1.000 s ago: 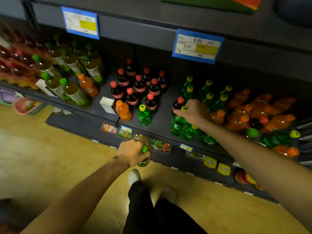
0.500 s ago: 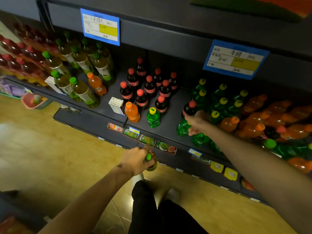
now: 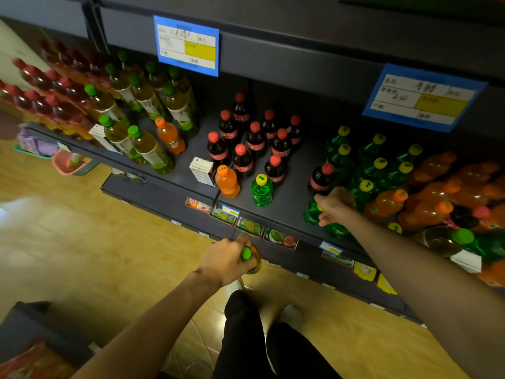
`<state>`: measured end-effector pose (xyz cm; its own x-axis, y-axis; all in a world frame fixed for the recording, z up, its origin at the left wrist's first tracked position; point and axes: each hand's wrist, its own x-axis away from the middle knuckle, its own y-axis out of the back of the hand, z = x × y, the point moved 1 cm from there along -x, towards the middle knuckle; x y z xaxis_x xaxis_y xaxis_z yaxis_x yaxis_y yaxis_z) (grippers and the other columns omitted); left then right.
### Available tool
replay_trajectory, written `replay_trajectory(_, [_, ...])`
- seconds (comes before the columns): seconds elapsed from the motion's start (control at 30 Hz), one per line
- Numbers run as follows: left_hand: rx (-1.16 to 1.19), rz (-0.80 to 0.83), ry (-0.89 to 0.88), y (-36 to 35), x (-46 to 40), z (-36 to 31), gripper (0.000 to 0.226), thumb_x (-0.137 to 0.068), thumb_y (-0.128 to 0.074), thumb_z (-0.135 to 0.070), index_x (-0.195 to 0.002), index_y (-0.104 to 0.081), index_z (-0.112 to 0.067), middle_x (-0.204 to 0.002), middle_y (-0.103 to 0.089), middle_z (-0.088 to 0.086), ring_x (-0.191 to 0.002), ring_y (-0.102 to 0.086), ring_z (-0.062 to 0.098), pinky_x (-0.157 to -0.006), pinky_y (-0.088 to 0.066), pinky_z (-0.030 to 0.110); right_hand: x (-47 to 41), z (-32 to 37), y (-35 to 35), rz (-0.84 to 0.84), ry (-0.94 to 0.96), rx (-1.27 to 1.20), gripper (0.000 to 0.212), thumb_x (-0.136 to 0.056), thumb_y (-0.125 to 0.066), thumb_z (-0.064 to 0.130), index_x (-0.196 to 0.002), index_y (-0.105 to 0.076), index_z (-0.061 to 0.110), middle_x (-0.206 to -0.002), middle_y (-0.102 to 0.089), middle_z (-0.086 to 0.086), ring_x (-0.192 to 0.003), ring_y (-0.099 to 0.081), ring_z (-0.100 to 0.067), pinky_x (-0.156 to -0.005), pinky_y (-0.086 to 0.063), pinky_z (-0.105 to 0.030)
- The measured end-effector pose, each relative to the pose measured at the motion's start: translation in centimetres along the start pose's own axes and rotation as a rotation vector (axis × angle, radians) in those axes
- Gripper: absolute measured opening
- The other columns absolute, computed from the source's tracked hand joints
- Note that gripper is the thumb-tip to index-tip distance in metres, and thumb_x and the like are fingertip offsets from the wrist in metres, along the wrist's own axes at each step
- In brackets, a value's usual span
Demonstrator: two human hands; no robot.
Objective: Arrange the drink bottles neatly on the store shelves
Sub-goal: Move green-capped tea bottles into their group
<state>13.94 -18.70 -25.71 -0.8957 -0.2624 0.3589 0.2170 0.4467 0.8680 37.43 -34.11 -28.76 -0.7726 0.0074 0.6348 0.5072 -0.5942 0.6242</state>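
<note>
Head view: green soda bottle (image 3: 311, 213), apparently tipped leftward, is gripped by right hand (image 3: 332, 205) on shelf (image 3: 289, 192); tea bottle (image 3: 252, 258), upright, is clasped by left hand (image 3: 228, 258) below the shelf edge.

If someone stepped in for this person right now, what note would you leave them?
Left hand: grips a green-capped tea bottle below the shelf edge.
Right hand: grips a green soda bottle at the shelf front.
Done: cola bottles stand grouped.
Left: shelve the held tea with the other teas; move the stray orange bottle, lone green bottle and stray cola to their own kinds.
</note>
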Motion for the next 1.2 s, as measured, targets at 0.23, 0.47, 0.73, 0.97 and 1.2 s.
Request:
replay_trajectory(0.23, [0.075, -0.135, 0.046, 1.0, 1.7, 0.6, 0.037, -0.086, -0.053, -0.048, -0.115, -0.05, -0.025, -0.097, -0.068, 0.001, -0.085, -0.063, 0.021, -0.073, -0.053, 0.031, 0.5, 0.3, 0.1, -0.021, 0.037, -0.019, 0.037, -0.093, -0.059, 0.025, -0.112, -0.053, -0.006, -0.077, -0.066, -0.024, -0.062, -0.069, -0.035, -0.059, -0.06, -0.041])
replay_trajectory(0.47, [0.145, -0.333, 0.131, 2.2, 4.1, 1.1, 0.036, -0.085, -0.057, -0.046, -0.11, -0.055, -0.019, -0.09, -0.068, 0.005, -0.081, -0.064, 0.026, -0.067, -0.052, 0.033, 1.2, 0.7, 0.1, -0.212, 0.311, 0.174, 0.038, -0.09, -0.053, 0.042, -0.092, -0.06, 0.004, -0.086, -0.069, -0.019, -0.064, -0.069, -0.034, -0.052, -0.059, -0.042])
replay_trajectory(0.73, [0.224, -0.361, 0.115, 5.7, 4.7, 4.1, 0.027, -0.083, -0.061, -0.041, -0.096, -0.058, -0.017, -0.087, -0.064, 0.003, -0.078, -0.06, 0.024, -0.061, -0.045, 0.031, 8.4, 4.9, -0.2, -0.232, 0.829, 0.321, 0.012, -0.089, -0.054, 0.021, -0.096, -0.055, 0.011, -0.08, -0.061, -0.012, -0.073, -0.058, -0.03, -0.059, -0.049, -0.038])
replay_trajectory(0.97, [0.208, -0.462, 0.105, 12.8, 7.0, 10.8, 0.03, -0.085, -0.059, -0.046, -0.091, -0.052, -0.017, -0.074, -0.063, 0.003, -0.069, -0.059, 0.021, -0.058, -0.046, 0.035, 18.4, 13.5, -7.5, 0.083, 1.199, 0.307, 0.006, -0.084, -0.065, 0.015, -0.082, -0.062, 0.01, -0.048, -0.046, 0.007, -0.045, -0.043, -0.004, -0.047, -0.033, -0.024])
replay_trajectory(1.2, [0.174, -0.608, 0.078, 19.6, 10.2, 20.1, 0.034, -0.084, -0.055, -0.052, -0.084, -0.055, -0.017, -0.07, -0.062, 0.004, -0.067, -0.058, 0.02, -0.055, -0.043, 0.036, 24.6, 20.5, -15.4, 0.185, 1.302, 0.377, 0.015, -0.083, -0.068, 0.023, -0.094, -0.062, 0.015, -0.062, -0.056, 0.002, -0.064, -0.056, -0.014, -0.064, -0.046, -0.033])
